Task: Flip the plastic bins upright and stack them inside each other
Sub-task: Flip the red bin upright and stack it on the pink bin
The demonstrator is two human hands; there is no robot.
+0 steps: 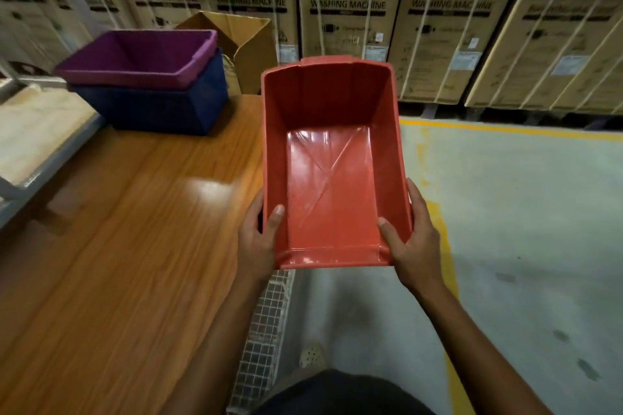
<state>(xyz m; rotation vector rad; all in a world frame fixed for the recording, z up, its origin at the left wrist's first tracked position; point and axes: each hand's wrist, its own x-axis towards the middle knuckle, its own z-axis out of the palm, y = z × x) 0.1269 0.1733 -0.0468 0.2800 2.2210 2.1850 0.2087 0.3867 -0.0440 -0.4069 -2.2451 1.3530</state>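
An empty red plastic bin is held upright in the air, its opening facing me, beyond the right edge of the wooden table. My left hand grips its near left corner, thumb inside the rim. My right hand grips the near right corner the same way. At the far left of the table a purple bin sits upright, nested in a dark blue bin.
An open cardboard box stands behind the table. Stacked washing machine cartons line the back wall. A metal shelf borders the table on the left. Grey floor with yellow lines lies to the right.
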